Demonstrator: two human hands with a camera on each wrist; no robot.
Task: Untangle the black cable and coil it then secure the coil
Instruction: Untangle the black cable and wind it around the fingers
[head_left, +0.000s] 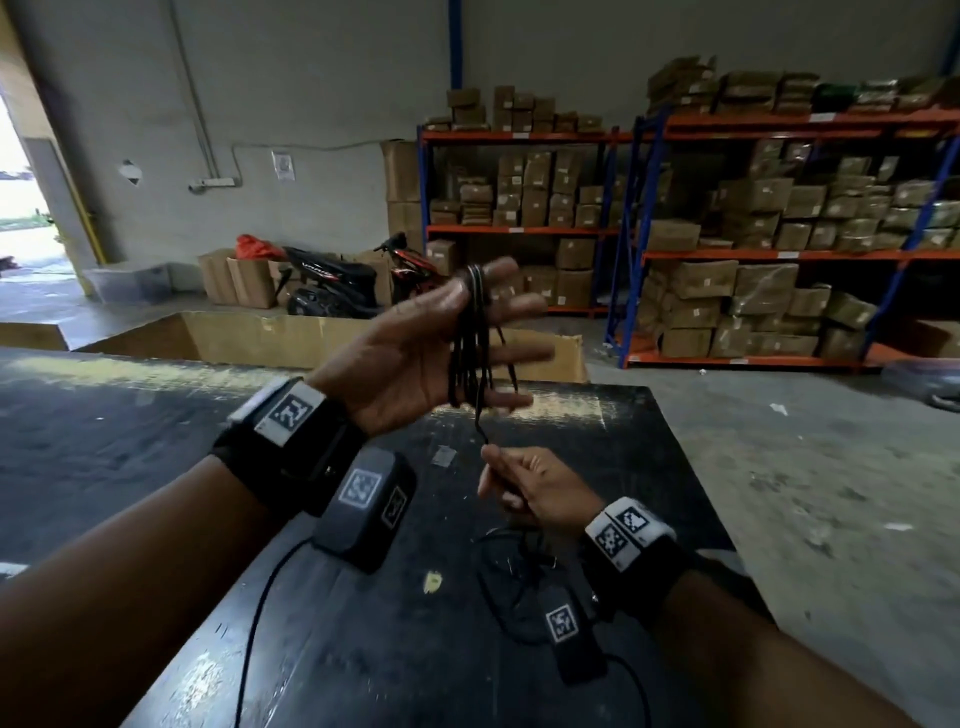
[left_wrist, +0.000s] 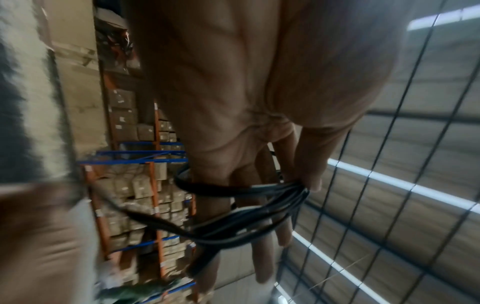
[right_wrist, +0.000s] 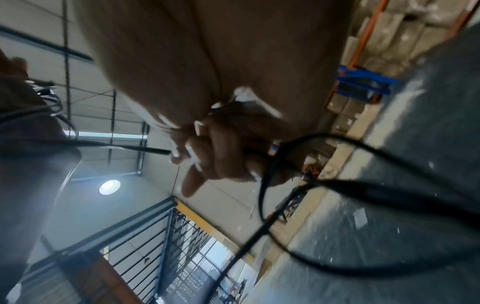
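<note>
1. Head view: the left hand (head_left: 415, 353) is held raised over the dark surface (head_left: 363, 649), palm turned inward, fingers straight and spread. Several loops of the black cable (head_left: 475, 343) are wound round those fingers and hang down across the palm. One strand is led down from the coil to the right hand (head_left: 530, 488), lower and nearer, whose fingers are curled round it. More slack cable is seen lying in loose loops on the surface under the right wrist. Shelving (head_left: 727, 249) stacked with boxes is seen behind.

2. Left wrist view: the left hand (left_wrist: 246, 123) is seen from the wrist side, fingers (left_wrist: 262, 257) extended and apart. The cable (left_wrist: 246, 222) loops are caught at the thumb and carried across the fingers.

3. Right wrist view: the right hand (right_wrist: 228, 148) is closed on the cable (right_wrist: 145, 149), which is pinched between thumb and curled fingers. One strand is stretched taut toward the left; on the other side a slack loop is seen hanging over the surface (right_wrist: 415, 185).
</note>
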